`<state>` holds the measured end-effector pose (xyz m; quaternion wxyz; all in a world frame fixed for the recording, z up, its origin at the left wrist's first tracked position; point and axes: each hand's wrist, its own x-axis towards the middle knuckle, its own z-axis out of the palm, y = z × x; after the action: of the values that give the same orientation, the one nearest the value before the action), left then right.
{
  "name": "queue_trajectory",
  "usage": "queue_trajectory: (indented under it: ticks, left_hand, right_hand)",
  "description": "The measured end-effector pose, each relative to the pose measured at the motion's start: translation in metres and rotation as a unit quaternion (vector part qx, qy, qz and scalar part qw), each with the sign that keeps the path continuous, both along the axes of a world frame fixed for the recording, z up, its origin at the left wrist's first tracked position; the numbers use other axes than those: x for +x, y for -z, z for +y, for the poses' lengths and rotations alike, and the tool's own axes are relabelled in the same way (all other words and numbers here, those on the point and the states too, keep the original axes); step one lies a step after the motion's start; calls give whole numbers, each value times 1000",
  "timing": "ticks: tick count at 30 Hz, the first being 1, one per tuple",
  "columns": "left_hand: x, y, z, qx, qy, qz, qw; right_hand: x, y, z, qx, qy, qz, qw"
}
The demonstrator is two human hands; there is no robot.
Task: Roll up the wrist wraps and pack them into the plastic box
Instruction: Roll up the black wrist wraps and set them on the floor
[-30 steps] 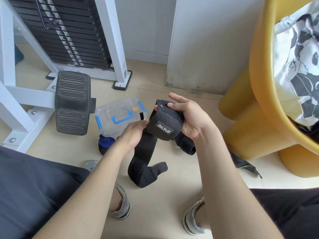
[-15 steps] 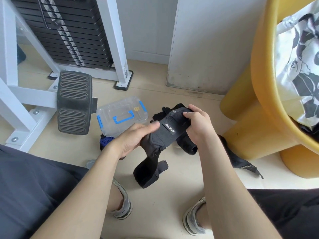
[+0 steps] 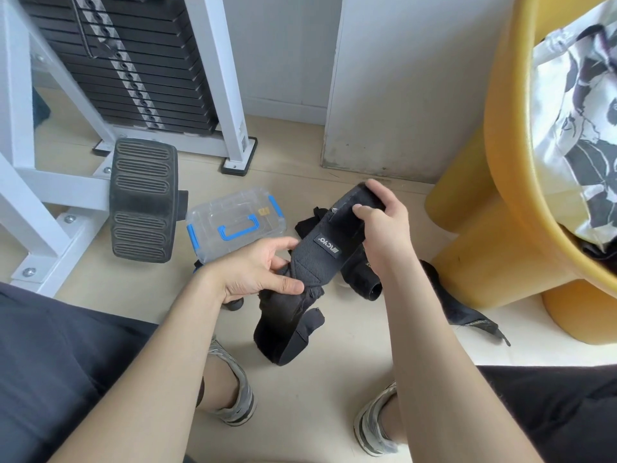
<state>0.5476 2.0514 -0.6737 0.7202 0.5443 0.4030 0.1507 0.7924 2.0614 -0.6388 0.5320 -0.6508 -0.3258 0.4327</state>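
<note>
1. Left hand (image 3: 257, 269) and right hand (image 3: 384, 228) are gripping a black wrist wrap (image 3: 320, 262) above the floor (image 3: 317, 412)
2. The closed plastic box (image 3: 233, 225) is lying beyond them, beside a black footplate (image 3: 143, 200); a yellow stool (image 3: 484, 262) is standing right
3. The wrap's label (image 3: 326, 244) is showing upside-down white lettering, unreadable
</note>
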Motion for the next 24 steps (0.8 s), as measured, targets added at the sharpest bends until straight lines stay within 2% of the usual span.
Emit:
queue_trajectory:
  ticks: [5,8,10,13,17,19,21,24]
  left_hand:
    - [-5,8,0,-15,1,23,1000]
    - [-8,13,-5,-49,4,33,998]
    - [-7,20,-8,-64,-25,32,997]
    - [-6,26,-6,-50,-57,37,996]
    - [-6,31,-5,70,-82,125,986]
    - [-5,33,-3,144,-102,187,966]
    - [-4,32,2,177,-84,220,955]
    - [0,20,7,189,-22,224,956]
  right_hand:
    - [-7,-30,2,173,42,-6,984]
    - [-1,-37,6,184,69,54,979]
    - [4,-38,7,155,81,57,983]
    - [8,-37,7,106,91,-31,990]
    - [2,-36,1,25,54,-171,983]
    - [-5,-37,-4,11,29,-246,969]
    - [-9,-37,-4,-12,2,-308,951]
    - [-9,-36,-2,-148,-102,-370,912]
